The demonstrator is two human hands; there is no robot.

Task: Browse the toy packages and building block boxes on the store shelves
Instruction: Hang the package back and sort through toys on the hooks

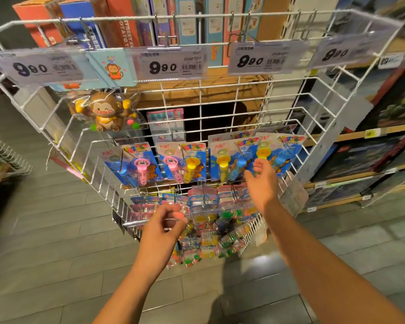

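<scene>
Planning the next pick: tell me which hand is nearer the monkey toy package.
Left. The left hand is below the monkey toy package and slightly right of it; the right hand is farther right, at the blue packages.

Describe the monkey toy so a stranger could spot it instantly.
Start at the white wire rack with its row of 9.90 price tags. Under the leftmost tags, one clear pack hangs from a pale blue card. In it sits the monkey toy, brown and winking; the packs lower down hold blue, pink and yellow plastic toys.

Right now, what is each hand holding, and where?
Right hand touches the lower edge of a hanging blue toy card. Left hand: cannot tell, blurred.
</scene>
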